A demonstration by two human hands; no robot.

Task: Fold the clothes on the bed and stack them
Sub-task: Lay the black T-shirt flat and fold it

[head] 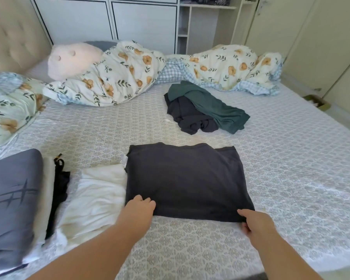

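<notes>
A dark grey garment lies folded into a flat rectangle in the middle of the bed. My left hand grips its near left corner. My right hand pinches its near right corner, thumb on top and fingers underneath. To its left lies a white garment, partly folded and wrinkled. Farther back, a green garment lies crumpled over a dark navy garment.
At the left edge sit a grey-blue folded item and a black garment. A floral duvet and a pink plush toy line the far side of the patterned sheet. Wardrobes stand behind.
</notes>
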